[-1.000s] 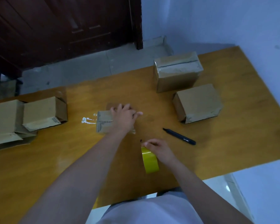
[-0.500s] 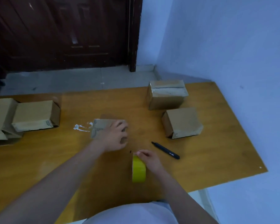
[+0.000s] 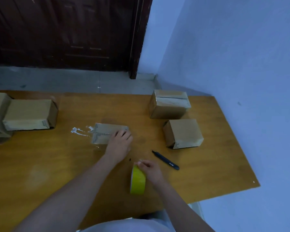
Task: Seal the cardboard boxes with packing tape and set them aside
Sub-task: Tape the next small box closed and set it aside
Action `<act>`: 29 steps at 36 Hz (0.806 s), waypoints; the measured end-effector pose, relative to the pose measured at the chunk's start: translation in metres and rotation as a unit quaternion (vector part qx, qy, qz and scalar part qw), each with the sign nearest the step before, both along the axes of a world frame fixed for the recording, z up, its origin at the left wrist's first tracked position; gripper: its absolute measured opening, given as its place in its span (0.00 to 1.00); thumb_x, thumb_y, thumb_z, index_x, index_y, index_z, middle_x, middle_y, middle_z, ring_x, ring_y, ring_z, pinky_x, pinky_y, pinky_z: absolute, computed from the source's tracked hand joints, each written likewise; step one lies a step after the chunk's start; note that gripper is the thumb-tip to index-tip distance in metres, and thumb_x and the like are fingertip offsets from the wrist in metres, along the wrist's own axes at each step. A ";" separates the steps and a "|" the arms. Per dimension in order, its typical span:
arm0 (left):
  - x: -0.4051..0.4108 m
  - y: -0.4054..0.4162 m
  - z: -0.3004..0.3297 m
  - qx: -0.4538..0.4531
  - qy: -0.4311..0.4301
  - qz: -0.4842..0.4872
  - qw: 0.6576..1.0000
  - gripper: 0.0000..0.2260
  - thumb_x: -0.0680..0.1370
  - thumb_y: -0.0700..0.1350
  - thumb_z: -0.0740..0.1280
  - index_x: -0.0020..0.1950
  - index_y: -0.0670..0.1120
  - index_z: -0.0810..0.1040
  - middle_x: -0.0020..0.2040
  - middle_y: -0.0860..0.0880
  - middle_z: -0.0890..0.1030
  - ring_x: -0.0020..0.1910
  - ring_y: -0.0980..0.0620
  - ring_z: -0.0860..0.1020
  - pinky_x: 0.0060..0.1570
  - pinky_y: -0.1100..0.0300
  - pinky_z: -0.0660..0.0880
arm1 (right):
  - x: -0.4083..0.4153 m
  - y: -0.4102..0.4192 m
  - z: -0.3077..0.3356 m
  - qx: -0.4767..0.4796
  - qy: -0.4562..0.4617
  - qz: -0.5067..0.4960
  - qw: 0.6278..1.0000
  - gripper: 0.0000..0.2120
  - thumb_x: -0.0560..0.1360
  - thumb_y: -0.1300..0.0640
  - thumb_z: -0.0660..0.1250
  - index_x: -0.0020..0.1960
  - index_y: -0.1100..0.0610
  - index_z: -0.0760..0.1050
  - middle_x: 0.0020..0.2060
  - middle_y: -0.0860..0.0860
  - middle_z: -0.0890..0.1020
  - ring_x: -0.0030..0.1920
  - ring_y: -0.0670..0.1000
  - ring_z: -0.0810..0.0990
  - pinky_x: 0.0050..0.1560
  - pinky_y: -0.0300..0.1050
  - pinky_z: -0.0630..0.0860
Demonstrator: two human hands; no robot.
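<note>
Cardboard box (image 3: 104, 134) under left hand (image 3: 120, 142); right hand (image 3: 149, 167) grips tape roll (image 3: 138, 181).

black pen (image 3: 165, 160) on table (image 3: 216, 164) | white smear (image 3: 78, 131), maybe glue | dark door (image 3: 65, 30)

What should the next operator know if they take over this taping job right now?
Left hand: presses on the centre box.
Right hand: pinches the yellow tape roll on the table.
Done: far right box shows tape over its seam; another box sits nearer.
Left: boxes at the left edge; whether they are taped is unclear.
Black pen lies right of the roll.
</note>
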State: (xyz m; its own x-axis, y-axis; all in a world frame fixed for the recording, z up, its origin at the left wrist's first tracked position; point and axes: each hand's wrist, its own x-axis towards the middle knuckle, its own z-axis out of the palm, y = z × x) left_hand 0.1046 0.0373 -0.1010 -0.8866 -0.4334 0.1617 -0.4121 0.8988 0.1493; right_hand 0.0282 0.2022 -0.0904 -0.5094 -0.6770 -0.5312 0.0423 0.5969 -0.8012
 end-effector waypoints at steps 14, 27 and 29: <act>-0.015 0.006 0.014 0.255 0.130 0.167 0.943 0.04 0.77 0.41 0.65 0.49 0.45 0.80 0.46 0.50 0.80 0.51 0.48 0.72 0.49 0.51 0.72 | 0.002 0.003 -0.002 0.002 -0.016 -0.006 1.000 0.10 0.78 0.57 0.64 0.50 0.61 0.82 0.41 0.51 0.80 0.40 0.39 0.74 0.37 0.25 0.68; 0.066 -0.044 0.021 0.262 -0.110 0.161 0.945 0.45 0.69 0.68 0.68 0.78 0.59 0.46 0.77 0.47 0.34 0.76 0.41 0.36 0.74 0.44 0.43 | -0.002 -0.002 0.012 0.013 -0.025 -0.030 0.999 0.09 0.76 0.54 0.67 0.51 0.58 0.81 0.49 0.47 0.82 0.51 0.49 0.79 0.47 0.40 0.71; 0.077 -0.045 0.014 0.284 -0.144 0.143 0.937 0.45 0.70 0.62 0.71 0.77 0.61 0.46 0.75 0.50 0.28 0.75 0.42 0.35 0.74 0.45 0.48 | -0.005 -0.009 0.015 0.018 -0.027 -0.031 0.999 0.09 0.75 0.55 0.68 0.51 0.59 0.81 0.51 0.47 0.81 0.53 0.50 0.78 0.50 0.43 0.72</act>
State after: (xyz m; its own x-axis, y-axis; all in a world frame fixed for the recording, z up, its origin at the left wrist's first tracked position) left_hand 0.1813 -0.0081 -0.0873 -0.6923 -0.6036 -0.3955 -0.7209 0.5543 0.4160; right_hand 0.0233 0.1933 -0.0751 -0.5193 -0.6250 -0.5827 0.1221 0.6207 -0.7745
